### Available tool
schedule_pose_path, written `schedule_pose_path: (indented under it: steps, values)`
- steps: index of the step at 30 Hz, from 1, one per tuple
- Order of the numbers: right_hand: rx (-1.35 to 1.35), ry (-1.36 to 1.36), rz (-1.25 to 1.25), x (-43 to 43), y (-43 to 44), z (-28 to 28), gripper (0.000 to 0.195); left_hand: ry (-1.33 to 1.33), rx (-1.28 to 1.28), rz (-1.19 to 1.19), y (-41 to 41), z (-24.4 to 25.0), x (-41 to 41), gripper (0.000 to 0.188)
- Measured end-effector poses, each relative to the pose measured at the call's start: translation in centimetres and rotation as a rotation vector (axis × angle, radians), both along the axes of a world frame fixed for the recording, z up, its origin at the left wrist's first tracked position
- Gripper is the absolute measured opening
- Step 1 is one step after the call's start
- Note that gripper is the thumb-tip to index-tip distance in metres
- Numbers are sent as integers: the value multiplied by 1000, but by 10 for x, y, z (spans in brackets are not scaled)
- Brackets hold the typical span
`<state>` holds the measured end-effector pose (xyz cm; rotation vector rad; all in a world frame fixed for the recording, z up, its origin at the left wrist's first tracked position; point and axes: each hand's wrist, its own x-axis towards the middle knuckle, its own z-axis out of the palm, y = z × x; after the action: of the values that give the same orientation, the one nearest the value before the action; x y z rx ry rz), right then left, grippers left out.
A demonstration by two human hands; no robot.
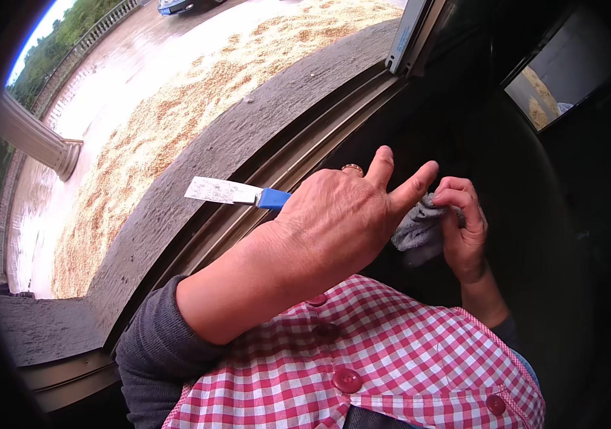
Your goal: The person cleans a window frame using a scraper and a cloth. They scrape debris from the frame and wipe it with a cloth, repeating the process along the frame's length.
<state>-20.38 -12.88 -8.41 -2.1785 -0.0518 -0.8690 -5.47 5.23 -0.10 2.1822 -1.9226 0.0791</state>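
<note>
A putty knife (224,191) with a blue handle and a whitish, smeared blade is held in my left hand (337,214). The blade points left over the window track, and the rest of the handle is hidden under the palm. Two fingers of this hand stretch out to the right, and a ring shows on another finger. To the right, my right hand (463,225) grips a crumpled grey cloth (419,225) between thumb and fingers. The cloth lies partly behind the left hand's fingertips.
A metal window track (294,155) runs diagonally beside a rough concrete sill (187,161). An upright window frame (406,37) rises at the top. Outside are spread yellowish grain (144,134), a column (37,134), a balustrade (91,37) and a parked car (176,6).
</note>
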Motion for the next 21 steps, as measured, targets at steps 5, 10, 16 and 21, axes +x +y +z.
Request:
schedule_pose_path:
  steps: [5, 10, 16, 21]
  values:
    - [9, -8, 165, 19, 14, 19, 25, 286, -78, -7, -3, -14, -10, 54]
    - [9, 55, 264, 33, 8, 18, 53, 253, -314, 251, 44, 20, 4, 26]
    - [111, 512, 717, 62, 6, 0, 86, 336, -479, 632, 129, 56, -27, 21]
    - [59, 379, -32, 113, -52, -9, 27, 335, -896, 930, 182, 35, -58, 21]
